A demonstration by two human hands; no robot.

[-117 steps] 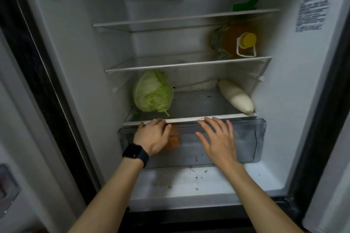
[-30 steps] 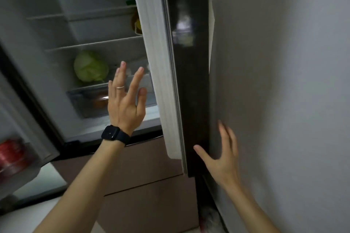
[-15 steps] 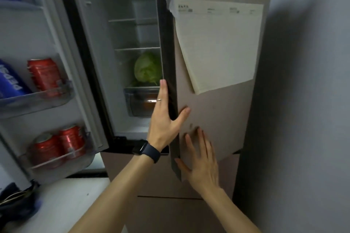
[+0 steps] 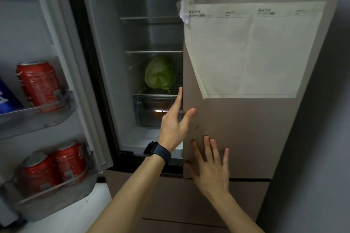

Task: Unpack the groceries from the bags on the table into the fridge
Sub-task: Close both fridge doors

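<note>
The fridge's right door [image 4: 236, 128] is swung almost flush, leaving only the left half of the interior visible. My left hand [image 4: 175, 119], with a dark watch on the wrist, rests flat along that door's left edge, fingers straight and thumb on the front. My right hand [image 4: 210, 164] presses flat on the door's lower front, fingers spread. Neither hand holds anything. Inside, a green cabbage [image 4: 160, 72] sits on the lower shelf above a clear crisper drawer [image 4: 149, 111]. The bags and table are out of view.
The left door [image 4: 47, 81] stands open with red cans [image 4: 37, 83] in its middle bin and more red cans [image 4: 55, 168] in the lower bin. A large paper sheet [image 4: 246, 49] hangs on the right door. A grey wall [image 4: 322, 138] is at the right.
I have stepped back from the crisper drawer. The right door has swung from wide open to nearly shut under both hands, hiding the bottle and white radish.
</note>
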